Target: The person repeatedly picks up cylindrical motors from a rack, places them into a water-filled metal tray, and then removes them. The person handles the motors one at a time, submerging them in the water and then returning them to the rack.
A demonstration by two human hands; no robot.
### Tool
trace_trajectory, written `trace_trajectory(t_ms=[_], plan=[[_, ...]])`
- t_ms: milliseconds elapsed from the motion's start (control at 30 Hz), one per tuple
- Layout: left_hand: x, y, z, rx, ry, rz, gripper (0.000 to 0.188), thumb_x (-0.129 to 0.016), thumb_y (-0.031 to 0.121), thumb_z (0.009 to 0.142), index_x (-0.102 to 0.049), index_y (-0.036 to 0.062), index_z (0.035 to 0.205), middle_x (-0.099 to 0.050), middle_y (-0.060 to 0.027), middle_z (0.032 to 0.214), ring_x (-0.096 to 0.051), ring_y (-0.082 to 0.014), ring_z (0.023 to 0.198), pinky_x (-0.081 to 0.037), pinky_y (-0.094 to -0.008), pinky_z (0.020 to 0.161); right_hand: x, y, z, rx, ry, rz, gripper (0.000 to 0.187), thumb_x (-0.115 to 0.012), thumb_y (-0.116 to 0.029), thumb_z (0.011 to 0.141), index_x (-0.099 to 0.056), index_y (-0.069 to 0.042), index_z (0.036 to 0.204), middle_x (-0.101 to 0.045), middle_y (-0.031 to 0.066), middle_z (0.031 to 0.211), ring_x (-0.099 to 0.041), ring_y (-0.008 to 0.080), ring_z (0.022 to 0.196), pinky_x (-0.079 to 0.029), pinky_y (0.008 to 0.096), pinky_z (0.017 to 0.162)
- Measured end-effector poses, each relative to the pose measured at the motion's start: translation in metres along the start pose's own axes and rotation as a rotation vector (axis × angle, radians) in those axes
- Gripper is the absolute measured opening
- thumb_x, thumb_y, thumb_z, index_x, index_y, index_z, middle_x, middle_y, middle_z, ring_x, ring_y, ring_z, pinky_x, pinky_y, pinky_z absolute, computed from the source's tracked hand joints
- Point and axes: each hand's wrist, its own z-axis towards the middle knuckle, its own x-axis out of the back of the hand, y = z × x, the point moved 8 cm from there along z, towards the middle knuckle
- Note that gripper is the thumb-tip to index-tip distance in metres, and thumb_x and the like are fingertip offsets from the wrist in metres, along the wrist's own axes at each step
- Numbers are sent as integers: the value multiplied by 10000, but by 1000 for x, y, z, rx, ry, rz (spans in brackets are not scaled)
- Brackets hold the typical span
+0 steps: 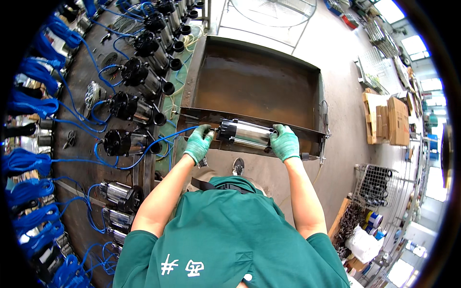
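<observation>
A pump [249, 134] with a shiny steel barrel and a black ribbed end lies on its side across the near part of a rusty metal tank [314, 101]. My left hand [199, 142], in a green glove, is closed at the pump's left end, where a blue cable [175, 135] meets it; the fingertips are partly hidden. My right hand [285, 143], gloved the same way, grips the pump's right end, thumb and fingers curled around it. Brownish liquid seems to cover the tank's bottom beyond the pump.
Several similar pumps [129, 106] with blue cables stand along a dark workbench [79, 139] on my left. Blue cable coils [29, 162] line its far left side. Cardboard boxes [398, 121] and a wire basket [372, 185] are on the right. A large round fan guard [273, 9] stands beyond the tank.
</observation>
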Motion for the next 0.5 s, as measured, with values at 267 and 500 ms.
trace_trajectory(t_ms=[267, 500], plan=[[-43, 19, -13, -24, -56, 7, 652, -897, 217, 842, -547, -8, 1345, -668, -205, 1218, -661, -324, 1121, -523, -420, 1011, 4, -5, -2, 56, -35, -60, 377, -616, -303, 952, -712, -104, 1258, -698, 219, 1185, -705, 416, 1053, -577, 505, 934], [-45, 13, -11, -63, 12, 5, 575, -873, 222, 860, -566, -6, 1290, -670, -199, 1181, -676, -312, 1046, -533, -417, 959, 7, -4, -3, -61, -108, -47, 380, -604, -295, 962, -697, -89, 1267, -677, 250, 1234, -704, 422, 1109, -571, 508, 978]])
